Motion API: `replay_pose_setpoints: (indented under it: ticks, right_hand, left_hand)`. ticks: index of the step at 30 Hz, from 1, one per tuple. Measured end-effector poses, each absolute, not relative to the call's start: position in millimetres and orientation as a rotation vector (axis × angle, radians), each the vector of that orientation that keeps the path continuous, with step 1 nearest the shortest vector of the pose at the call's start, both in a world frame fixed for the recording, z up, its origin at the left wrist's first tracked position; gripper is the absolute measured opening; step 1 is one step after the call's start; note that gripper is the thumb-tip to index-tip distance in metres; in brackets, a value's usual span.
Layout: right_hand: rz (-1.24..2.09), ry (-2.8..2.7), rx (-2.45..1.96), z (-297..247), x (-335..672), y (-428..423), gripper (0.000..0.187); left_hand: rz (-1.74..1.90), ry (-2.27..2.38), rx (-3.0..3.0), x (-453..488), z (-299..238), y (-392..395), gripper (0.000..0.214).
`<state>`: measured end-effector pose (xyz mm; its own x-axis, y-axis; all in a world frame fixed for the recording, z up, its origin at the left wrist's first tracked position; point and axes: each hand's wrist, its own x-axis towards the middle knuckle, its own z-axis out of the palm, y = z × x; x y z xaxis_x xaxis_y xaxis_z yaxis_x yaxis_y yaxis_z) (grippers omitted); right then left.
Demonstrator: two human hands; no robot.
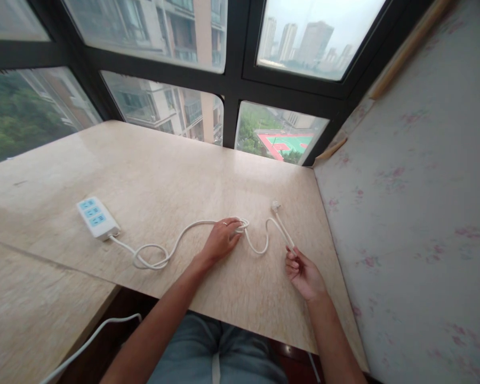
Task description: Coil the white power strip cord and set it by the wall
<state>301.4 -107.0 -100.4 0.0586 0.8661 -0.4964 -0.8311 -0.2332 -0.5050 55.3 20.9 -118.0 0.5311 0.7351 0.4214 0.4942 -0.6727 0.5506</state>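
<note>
A white power strip (98, 217) with blue socket faces lies at the left of the stone sill. Its white cord (189, 228) runs right, loops once near the strip and reaches my left hand (223, 238). That hand is closed on a small bunch of the cord, pressed low over the sill; a ring shows on one finger. Beyond it the cord bends in a wave toward my right hand (304, 273), whose fingers pinch a doubled stretch of cord. From that pinch the white plug (276, 206) points away toward the window, at the end of the cord.
The pale marble sill (176, 170) meets dark window frames (231, 101) at the back. A wall with flowered paper (416, 224) rises close on the right. Another white cable (92, 341) hangs in the gap below the front edge, near my legs (224, 346).
</note>
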Motion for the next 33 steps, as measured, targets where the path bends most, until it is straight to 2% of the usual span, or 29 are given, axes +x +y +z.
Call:
replay_pose_setpoints:
  ticks: [7,13,20,23,25,27,33]
  right_hand:
    - [1.395,-0.194,-1.269,-86,306,-138,0.047]
    - [1.047,-0.695,-1.981,-90,319,-153,0.069]
    - [0.694,-1.468,-2.333,-84,322,-162,0.049]
    - [0.658,-1.511,-2.334,-68,314,-157,0.057]
    - [0.671,-1.546,-2.251,-54,306,-150,0.063]
    - [0.701,-1.606,-2.106,-42,297,-141,0.062]
    - [0.652,-1.64,-1.682,-20,273,-103,0.033]
  left_hand:
    - [1.135,1.036,2.148,54,-125,26,0.023]
    - [1.286,1.101,1.82,52,-117,24,0.017]
    - [1.308,1.161,1.508,49,-111,28,0.021]
    - [1.306,1.111,1.357,49,-116,30,0.028]
    - [1.306,1.048,1.246,49,-117,30,0.033]
    - [1.304,0.984,1.162,49,-113,29,0.037]
    - [1.247,0.87,1.118,43,-102,24,0.037]
